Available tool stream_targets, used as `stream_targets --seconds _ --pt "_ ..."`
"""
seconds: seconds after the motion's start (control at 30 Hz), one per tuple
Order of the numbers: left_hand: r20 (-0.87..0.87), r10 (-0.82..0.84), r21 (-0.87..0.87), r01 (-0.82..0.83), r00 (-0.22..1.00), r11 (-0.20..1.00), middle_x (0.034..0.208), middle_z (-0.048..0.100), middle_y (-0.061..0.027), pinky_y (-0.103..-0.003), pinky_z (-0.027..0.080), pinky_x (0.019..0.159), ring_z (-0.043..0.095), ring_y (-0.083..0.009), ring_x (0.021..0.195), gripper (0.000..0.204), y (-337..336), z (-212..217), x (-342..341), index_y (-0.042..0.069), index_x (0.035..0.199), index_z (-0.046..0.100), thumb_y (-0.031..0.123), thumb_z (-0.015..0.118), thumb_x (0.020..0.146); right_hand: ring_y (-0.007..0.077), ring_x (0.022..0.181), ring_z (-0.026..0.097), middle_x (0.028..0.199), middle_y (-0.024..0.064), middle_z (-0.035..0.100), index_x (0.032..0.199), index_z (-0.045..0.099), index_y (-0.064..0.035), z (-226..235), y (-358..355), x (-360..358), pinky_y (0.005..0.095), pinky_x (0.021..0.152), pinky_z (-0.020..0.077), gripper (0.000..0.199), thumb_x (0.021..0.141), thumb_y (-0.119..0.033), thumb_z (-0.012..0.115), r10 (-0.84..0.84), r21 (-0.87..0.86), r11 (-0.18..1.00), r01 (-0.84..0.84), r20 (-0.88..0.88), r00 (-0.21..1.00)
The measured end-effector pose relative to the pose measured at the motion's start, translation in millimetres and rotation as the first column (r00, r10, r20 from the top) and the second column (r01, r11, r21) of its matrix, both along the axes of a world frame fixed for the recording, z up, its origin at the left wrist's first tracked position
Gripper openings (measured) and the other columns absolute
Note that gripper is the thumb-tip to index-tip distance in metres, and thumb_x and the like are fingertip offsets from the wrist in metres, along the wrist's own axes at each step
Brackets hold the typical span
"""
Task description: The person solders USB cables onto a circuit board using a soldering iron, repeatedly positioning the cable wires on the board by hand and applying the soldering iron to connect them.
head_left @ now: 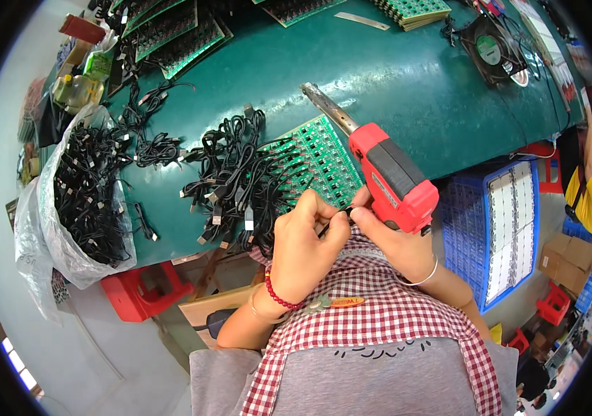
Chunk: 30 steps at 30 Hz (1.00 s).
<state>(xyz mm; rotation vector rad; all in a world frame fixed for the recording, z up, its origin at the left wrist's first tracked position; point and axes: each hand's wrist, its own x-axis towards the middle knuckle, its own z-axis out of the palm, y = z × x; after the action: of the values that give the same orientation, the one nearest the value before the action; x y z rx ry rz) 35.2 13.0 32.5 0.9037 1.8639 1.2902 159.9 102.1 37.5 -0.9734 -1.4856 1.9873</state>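
Note:
My left hand (308, 239) is closed in a pinch on a thin black cable (324, 229) at the near edge of the green circuit board panel (334, 156). Close beside it, my right hand (400, 251) grips a red-and-black gun-shaped tool (394, 170); its metal nozzle points far left over the table. The right thumb and forefinger meet near the left fingertips, and what lies between them is too small to make out. Several black USB cables (230, 173) run onto the panel's left side and lie bunched there.
A clear plastic bag (112, 253) full of black cables stands at the left. More circuit panels (195, 45) lie at the far left and a stack of boards (414, 10) at the far edge. A black fan (490, 48) sits far right; a blue crate (466, 236) is beside the green table (414, 83).

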Motion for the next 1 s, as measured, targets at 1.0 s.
stream_targets --seconds 1.0 --pt "-0.170 0.011 0.074 0.001 0.985 0.997 0.069 0.056 -0.0015 -0.020 0.037 0.051 0.047 -0.0036 0.057 0.006 5 -7 1 -0.001 0.080 0.056 -0.001 0.062 0.083 0.0109 0.080 0.061 0.090 0.0034 0.064 0.109 0.057 -0.0018 -16 8 -1 0.0252 0.072 0.0486 0.032 0.079 -0.005 0.069 -0.006 0.203 0.979 -0.034 0.196 0.981"
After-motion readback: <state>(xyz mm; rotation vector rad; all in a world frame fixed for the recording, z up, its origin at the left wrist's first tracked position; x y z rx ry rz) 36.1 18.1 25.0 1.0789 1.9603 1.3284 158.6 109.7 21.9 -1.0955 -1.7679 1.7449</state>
